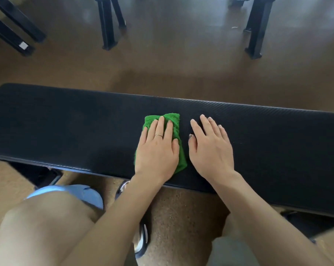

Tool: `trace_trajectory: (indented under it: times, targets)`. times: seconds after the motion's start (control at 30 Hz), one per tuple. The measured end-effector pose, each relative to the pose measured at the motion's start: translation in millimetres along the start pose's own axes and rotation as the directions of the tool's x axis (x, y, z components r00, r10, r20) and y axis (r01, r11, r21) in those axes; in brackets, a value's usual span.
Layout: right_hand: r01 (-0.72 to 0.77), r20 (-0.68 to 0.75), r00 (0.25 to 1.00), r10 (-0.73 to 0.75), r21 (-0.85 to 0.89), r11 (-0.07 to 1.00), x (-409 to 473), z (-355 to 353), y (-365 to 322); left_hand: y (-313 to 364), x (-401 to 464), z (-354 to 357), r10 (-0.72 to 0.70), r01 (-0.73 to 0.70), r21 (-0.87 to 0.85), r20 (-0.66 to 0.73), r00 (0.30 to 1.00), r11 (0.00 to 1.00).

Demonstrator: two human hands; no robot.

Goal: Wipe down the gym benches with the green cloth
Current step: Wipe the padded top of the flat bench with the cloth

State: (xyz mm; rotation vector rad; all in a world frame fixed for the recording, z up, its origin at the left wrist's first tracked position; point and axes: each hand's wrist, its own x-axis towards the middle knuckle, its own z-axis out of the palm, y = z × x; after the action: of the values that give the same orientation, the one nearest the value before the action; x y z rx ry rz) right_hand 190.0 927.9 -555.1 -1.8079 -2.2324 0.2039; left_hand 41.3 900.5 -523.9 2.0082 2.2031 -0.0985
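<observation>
On the middle of the black padded bench, the green cloth lies folded under the left hand, which presses it flat with fingers spread and a ring on one finger. Just beside the cloth, the right hand rests palm-down and empty on the bare pad. Black frame legs stand on the brown floor beyond.

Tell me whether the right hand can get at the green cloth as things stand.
Probably yes. The right hand lies flat on the black bench pad just beside the green cloth, nothing between them; only the left hand pressing on it covers most of it.
</observation>
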Motion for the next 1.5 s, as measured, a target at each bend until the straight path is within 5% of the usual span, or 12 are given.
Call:
trace_trajectory:
  times: [0.3, 0.63, 0.9, 1.17, 1.4, 1.5]
  targets:
    - [-0.059, -0.025, 0.998, 0.058, -0.026, 0.998, 14.5, -7.0, 30.9, -10.5, 141.4, -16.0, 0.011, -0.011, -0.077, 0.001, 1.0, 0.997]
    - [-0.075, -0.01, 0.997, 0.074, -0.009, 0.997, 9.6, -6.4, 30.1, 26.3, -3.6, 11.7, 0.078, -0.077, 0.01, -0.072, 0.994, 0.997]
    - [-0.024, 0.024, 0.999, 0.024, -0.012, 1.0, 15.4, -12.9, 42.7, 24.7, 115.2, -6.2, 0.164, -0.164, -0.057, -0.011, 0.986, 0.985]
    - [-0.137, 0.003, 0.99, 0.138, -0.063, 0.988, 13.3, -20.9, 79.4, 34.1, -4.0, 7.2, 0.339, -0.339, 0.03, 0.001, 0.941, 0.94]
    - [-0.142, -0.04, 0.989, 0.14, -0.055, 0.988, 17.9, -17.2, 76.4, 66.1, 115.3, 1.4, 0.237, -0.238, -0.023, -0.035, 0.971, 0.971]
    - [-0.143, -0.062, 0.988, 0.141, -0.023, 0.989, 14.8, -17.0, 77.6, 72.5, 93.9, 3.1, 0.223, -0.225, -0.05, -0.04, 0.974, 0.973]
